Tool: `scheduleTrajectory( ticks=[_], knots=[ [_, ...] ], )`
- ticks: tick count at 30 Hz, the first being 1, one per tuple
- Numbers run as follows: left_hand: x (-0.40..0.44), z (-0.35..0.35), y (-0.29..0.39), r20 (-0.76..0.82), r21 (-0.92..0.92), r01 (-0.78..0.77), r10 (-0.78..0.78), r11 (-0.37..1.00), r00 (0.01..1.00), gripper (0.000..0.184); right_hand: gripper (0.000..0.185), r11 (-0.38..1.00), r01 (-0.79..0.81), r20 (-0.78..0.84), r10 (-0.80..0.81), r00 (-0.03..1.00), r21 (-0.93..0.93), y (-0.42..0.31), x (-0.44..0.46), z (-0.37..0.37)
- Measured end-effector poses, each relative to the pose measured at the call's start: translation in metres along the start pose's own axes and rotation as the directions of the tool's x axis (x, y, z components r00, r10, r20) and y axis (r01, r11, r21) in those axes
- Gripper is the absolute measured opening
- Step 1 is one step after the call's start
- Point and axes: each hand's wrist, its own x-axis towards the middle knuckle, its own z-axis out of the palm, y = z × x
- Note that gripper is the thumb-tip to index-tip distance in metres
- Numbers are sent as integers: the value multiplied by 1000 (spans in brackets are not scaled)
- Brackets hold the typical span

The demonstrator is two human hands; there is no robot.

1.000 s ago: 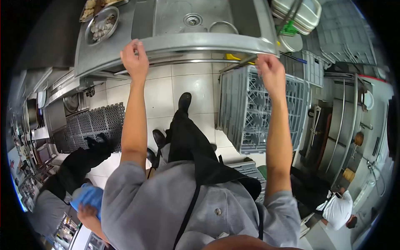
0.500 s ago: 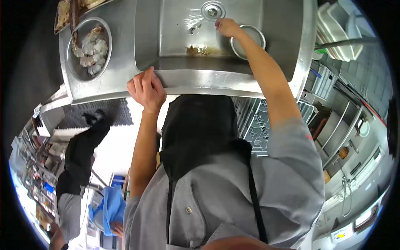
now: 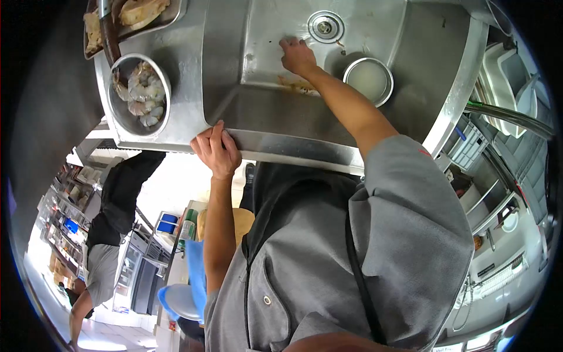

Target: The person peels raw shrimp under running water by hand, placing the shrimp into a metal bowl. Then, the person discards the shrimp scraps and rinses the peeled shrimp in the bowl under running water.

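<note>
My right hand (image 3: 298,57) reaches down to the floor of the steel sink (image 3: 334,105), left of the drain (image 3: 326,27). Its fingers are curled together; whatever may be in them is hidden. Brown bits (image 3: 299,85) lie in a wet patch just below that hand. A round metal bowl (image 3: 368,81) of cloudy liquid stands in the sink to the right of my wrist. My left hand (image 3: 217,151) grips the sink's front rim, fingers bent over it. On the left ledge, a metal bowl (image 3: 168,97) contains several shrimp (image 3: 146,94).
A tray (image 3: 179,10) with pale food pieces stands at the upper left, with a dark handled tool (image 3: 109,36) leaning from it towards the shrimp bowl. White plastic containers (image 3: 504,82) are stacked at the right. Another person (image 3: 108,234) stands behind on the left.
My right hand has moved left, away from beside the drain and the bowl of liquid. The head view has shifted and turned slightly. My left hand stays on the rim.
</note>
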Motion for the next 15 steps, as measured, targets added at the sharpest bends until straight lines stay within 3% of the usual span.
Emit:
scheduleTrajectory(
  ticks=[2,3,4,6,10,12,15],
  knots=[
    [5,4,2,-15,-14,-22,22,1000,1000,28,35,944,104,-195,-170,966,-312,20,18,21],
    [4,3,3,-7,-7,-14,13,1000,1000,28,31,963,165,-41,-178,983,-211,17,19,19],
    [3,3,2,0,1,-7,7,1000,1000,28,31,968,146,-57,-161,985,-206,16,21,24],
    [-3,3,-1,32,3,-3,3,1000,999,28,26,874,356,49,-361,931,-330,13,20,35],
    [-9,3,-7,103,38,-2,-2,999,995,27,20,947,276,-157,-302,941,-168,26,20,23],
    [-6,3,-4,83,21,-1,0,1000,997,27,22,997,69,-174,-61,983,41,39,11,-26],
    [-6,5,-4,45,8,-25,24,1000,999,26,26,988,-61,-214,91,973,142,53,-17,-91]
  ],
)
